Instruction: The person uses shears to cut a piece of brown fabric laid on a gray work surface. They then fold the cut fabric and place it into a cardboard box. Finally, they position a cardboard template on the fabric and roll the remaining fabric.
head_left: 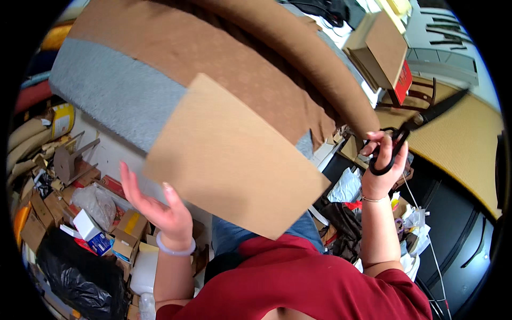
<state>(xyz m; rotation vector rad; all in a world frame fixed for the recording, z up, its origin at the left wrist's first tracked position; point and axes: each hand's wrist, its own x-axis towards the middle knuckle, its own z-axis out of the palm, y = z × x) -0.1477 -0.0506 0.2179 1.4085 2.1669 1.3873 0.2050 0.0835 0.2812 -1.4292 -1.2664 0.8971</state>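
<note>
A square sheet of tan cardboard [234, 154] is at the centre, tilted over the table and my lap, slightly blurred. My left hand [157, 202] is just below its left edge, palm up, fingers apart; whether the thumb touches the sheet I cannot tell. My right hand [385, 162] grips large black scissors [434, 111] by the handles, to the right of the sheet, blades pointing up and right. Behind the sheet, brown fabric [144, 37] and grey fleece [101, 90] cover the table.
A long brown roll [320, 58] runs along the table's back. A cardboard box [373, 48] is at upper right, near a yellow mat [448, 154]. Boxes [128, 229], bags and a black plastic sack [74, 272] clutter the lower left. Fabric rolls line the left edge.
</note>
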